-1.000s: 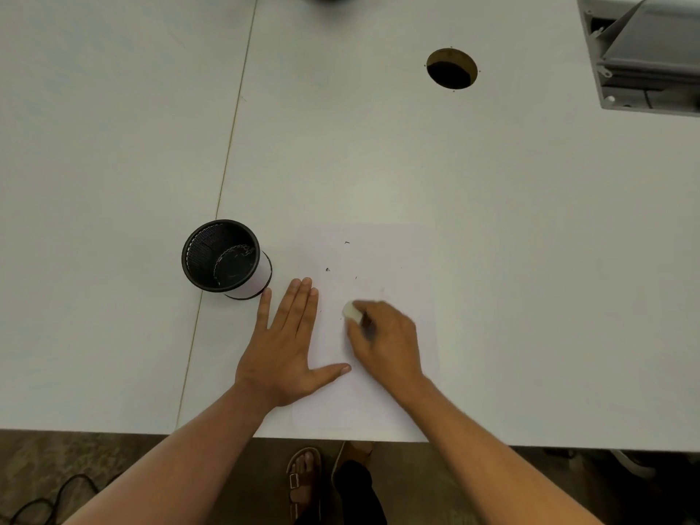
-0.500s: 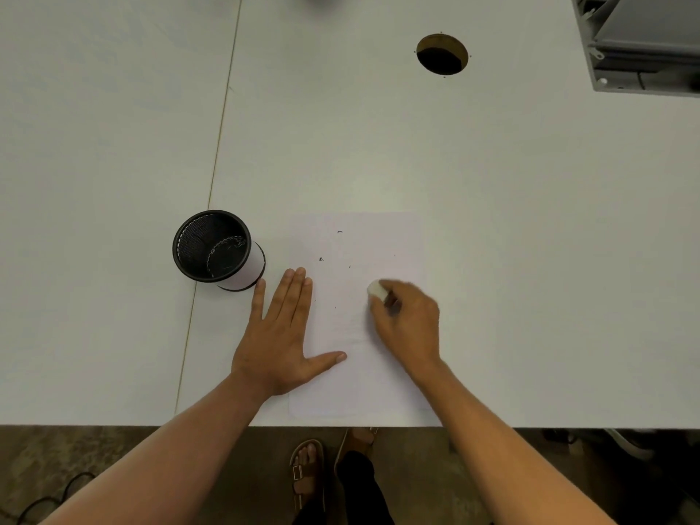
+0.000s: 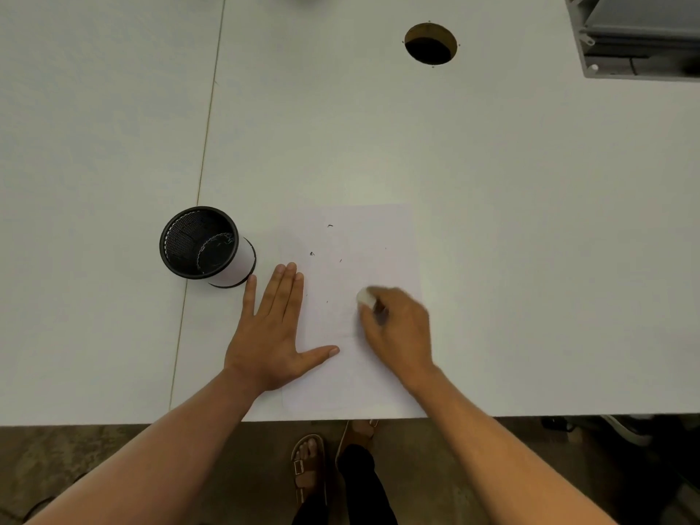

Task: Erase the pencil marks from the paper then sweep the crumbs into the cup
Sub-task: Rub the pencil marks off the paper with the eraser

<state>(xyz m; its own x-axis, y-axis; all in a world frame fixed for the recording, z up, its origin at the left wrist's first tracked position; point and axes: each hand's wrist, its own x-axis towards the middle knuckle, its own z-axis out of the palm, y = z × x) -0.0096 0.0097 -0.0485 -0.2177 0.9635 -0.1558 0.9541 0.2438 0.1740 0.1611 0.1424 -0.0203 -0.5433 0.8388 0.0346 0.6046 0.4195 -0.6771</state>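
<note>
1. Feet (image 3: 308,471) in strapped sandals stand on the brown floor (image 3: 75,467) below the counter's near edge.
2. Counter (image 3: 530,259), white, carries a seam running from its near edge away on the left side.
3. Paper (image 3: 363,380), a white sheet, lies flat on the counter with its near edge close to the counter's near edge.
4. Left hand (image 3: 274,335) lies flat, palm down, fingers straight and together, thumb spread out to the right; thumb and inner fingers rest on the paper's left margin, the rest on the counter.
5. Right hand (image 3: 397,327) is over the paper's right half, fingers curled, pinching a small white eraser (image 3: 365,296) at the fingertips; eraser sits against the sheet. This hand is motion-blurred.
6. Crumbs (image 3: 311,253), small dark specks, are scattered on the paper's far half, beyond both hands.
7. Cup (image 3: 206,246), black mesh with a white band on its side, stands upright on the counter, left of the paper and just beyond the left hand's little finger; apart from the sheet.
8. Round hole (image 3: 430,43) is cut in the counter's far part.
9. Grey housing (image 3: 640,36) sits at the far right corner, cut off by the frame.
</note>
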